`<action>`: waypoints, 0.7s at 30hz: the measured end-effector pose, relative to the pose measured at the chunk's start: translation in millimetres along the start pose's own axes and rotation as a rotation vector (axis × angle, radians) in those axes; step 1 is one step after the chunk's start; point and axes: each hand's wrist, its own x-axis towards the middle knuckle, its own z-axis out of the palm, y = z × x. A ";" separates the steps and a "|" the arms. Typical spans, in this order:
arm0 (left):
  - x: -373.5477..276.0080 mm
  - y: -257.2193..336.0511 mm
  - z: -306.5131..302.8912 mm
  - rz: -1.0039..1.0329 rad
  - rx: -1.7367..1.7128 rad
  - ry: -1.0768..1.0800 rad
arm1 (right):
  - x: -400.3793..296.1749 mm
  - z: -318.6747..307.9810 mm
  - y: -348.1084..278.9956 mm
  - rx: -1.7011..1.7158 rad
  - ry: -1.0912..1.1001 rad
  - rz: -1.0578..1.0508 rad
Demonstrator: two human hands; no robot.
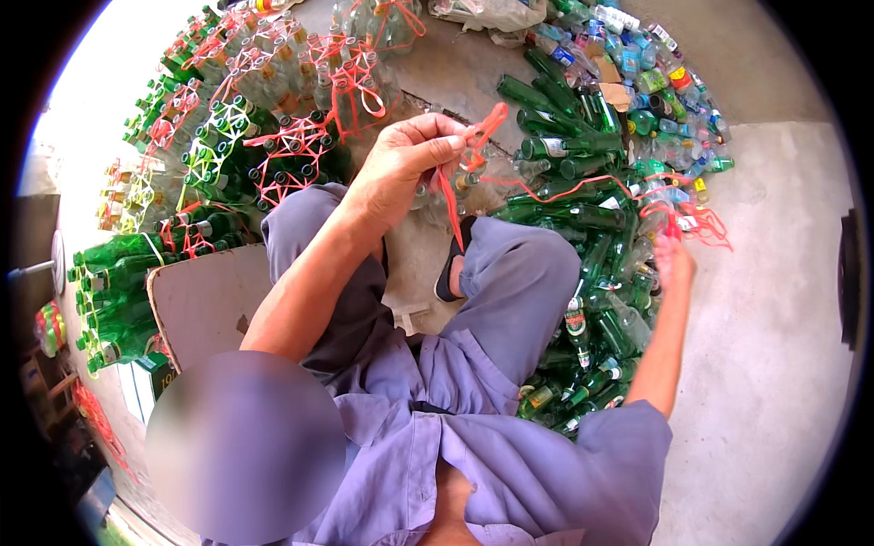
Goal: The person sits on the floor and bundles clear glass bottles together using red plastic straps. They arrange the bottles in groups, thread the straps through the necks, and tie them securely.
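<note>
My left hand is raised above my knees. It pinches a looped red plastic strap between thumb and fingertips, and one end hangs down toward my shoe. Out to the right, my right hand is blurred, its fingers closed around a bundle of red strap. A thin red strand runs slackly from near the left hand toward that bundle. Partly hidden below my left hand stand a few clear glass bottles. Loose green glass bottles lie heaped between my right leg and the right hand.
At the left, upright bottles stand in groups laced at the necks with red and yellow-green strap. A worn board stands beside my left leg. Plastic bottles pile up at the far right, near a pale wall.
</note>
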 end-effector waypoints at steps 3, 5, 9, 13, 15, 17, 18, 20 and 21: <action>-3.1 -3.9 2.8 -0.073 0.019 -0.080 | -60.8 80.9 36.8 -0.056 -0.164 -0.050; -3.7 -3.4 7.3 -0.123 0.097 -0.183 | -105.4 134.5 35.2 -0.103 -0.296 -0.135; -8.1 1.6 24.0 -0.174 0.253 -0.270 | -192.5 230.4 14.8 -0.187 -0.744 -0.494; -7.3 16.0 30.9 -0.166 0.307 -0.284 | -249.3 268.5 6.5 -0.204 -1.030 -0.479; -2.7 22.6 21.1 -0.156 0.294 -0.252 | -256.6 266.8 2.9 -0.234 -1.131 -0.266; 1.4 28.3 10.7 -0.066 0.230 -0.192 | -255.7 257.8 2.5 -0.261 -1.046 -0.268; 1.6 35.1 -0.6 -0.081 0.185 -0.161 | -251.0 253.6 4.0 -0.271 -1.010 -0.266; 0.4 45.8 -15.9 -0.057 0.146 -0.071 | -236.1 238.7 2.9 -0.203 -0.968 -0.299; 0.1 51.6 -24.8 -0.063 0.161 -0.008 | -232.2 231.4 0.3 -0.186 -0.916 -0.308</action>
